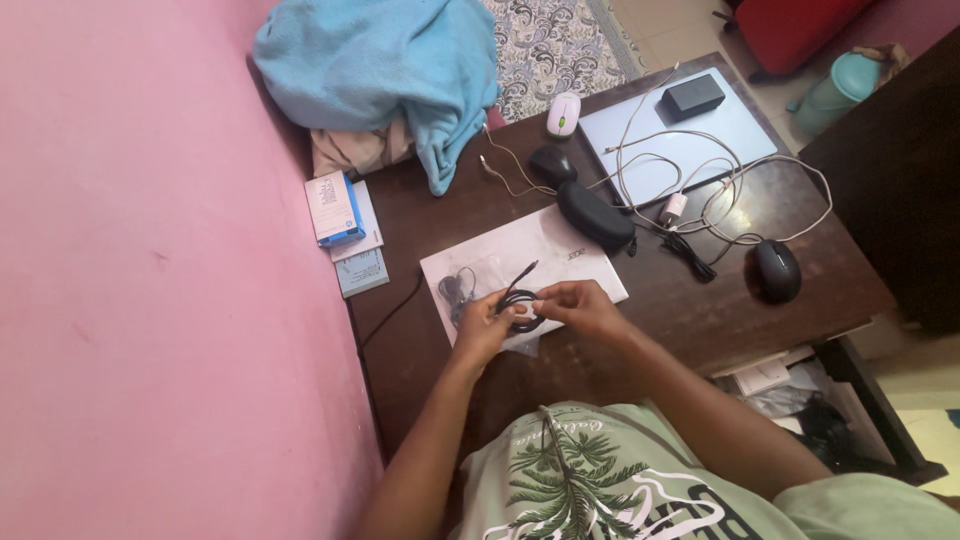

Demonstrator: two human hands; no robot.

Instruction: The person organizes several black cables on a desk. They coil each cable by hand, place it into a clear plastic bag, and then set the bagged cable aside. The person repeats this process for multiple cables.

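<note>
— Two hands on it? Where was it?

— Over the white laptop's [560,250] near edge. My left hand [484,325] and right hand [580,303] pinched the coiled black cable [519,305]; it looked light, limp and springy, best held across the loops.

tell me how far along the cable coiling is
Mostly done: the black cable already sits in a small coil between the left hand and right hand, over the white laptop. One plug end still sticks out. The white cables lie loose and tangled, untouched.
</note>
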